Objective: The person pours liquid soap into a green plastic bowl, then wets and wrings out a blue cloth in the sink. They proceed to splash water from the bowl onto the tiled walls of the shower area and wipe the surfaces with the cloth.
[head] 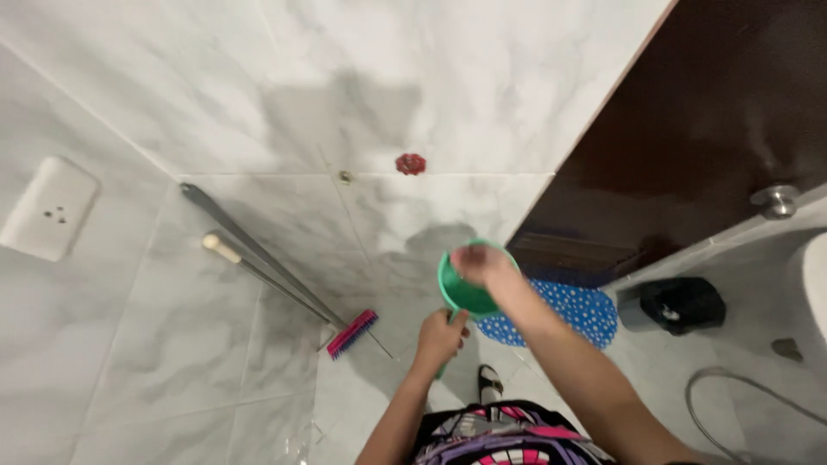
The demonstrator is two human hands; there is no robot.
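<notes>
I hold a green plastic dipper (457, 294) over the white marble floor. My left hand (441, 337) grips its handle from below. My right hand (484, 265) rests on the dipper's rim, fingers curled over the edge and into the bowl. What is inside the dipper is hidden by my right hand.
A pink-bristled brush (351, 334) and two long handles (258, 258) lean against the wall on the left. A blue dotted mat (579, 312) lies by the dark brown door (689, 129). A black bin (680, 303), a grey hose (732, 387) and a red valve (411, 164) are nearby.
</notes>
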